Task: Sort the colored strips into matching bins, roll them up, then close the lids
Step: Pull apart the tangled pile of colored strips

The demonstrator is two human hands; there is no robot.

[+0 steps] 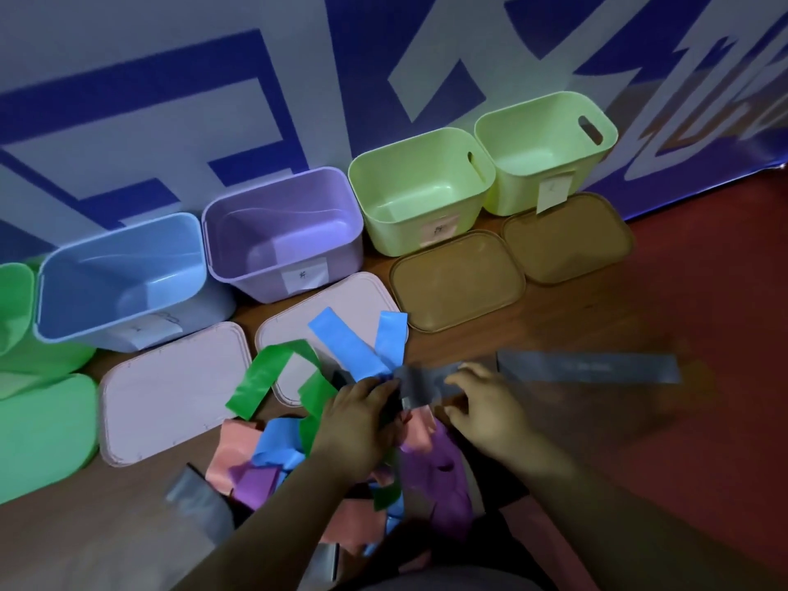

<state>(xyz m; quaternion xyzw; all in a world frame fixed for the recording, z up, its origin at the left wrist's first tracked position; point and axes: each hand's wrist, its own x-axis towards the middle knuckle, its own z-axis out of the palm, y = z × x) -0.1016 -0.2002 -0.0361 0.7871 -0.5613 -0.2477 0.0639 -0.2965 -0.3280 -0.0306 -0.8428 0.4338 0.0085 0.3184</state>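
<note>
A tangled pile of coloured strips [273,458] lies on the floor in front of me: pink, purple, blue, green and grey ones. My left hand [354,424] grips a bunch of strips, with blue strips [358,347] and a green strip [273,373] sticking up from it. My right hand [482,407] holds a long grey strip [588,368] that stretches out to the right; its near end meets my left hand. Open bins stand along the wall: blue bin [119,275], purple bin [281,232], two light green bins [422,189] [541,142].
Lids lie flat in front of the bins: two pale pink lids [170,390] [354,296], two brown lids [456,279] [567,236] and a green lid [42,432]. A green bin [13,305] is cut off at the left edge. A printed banner covers the wall.
</note>
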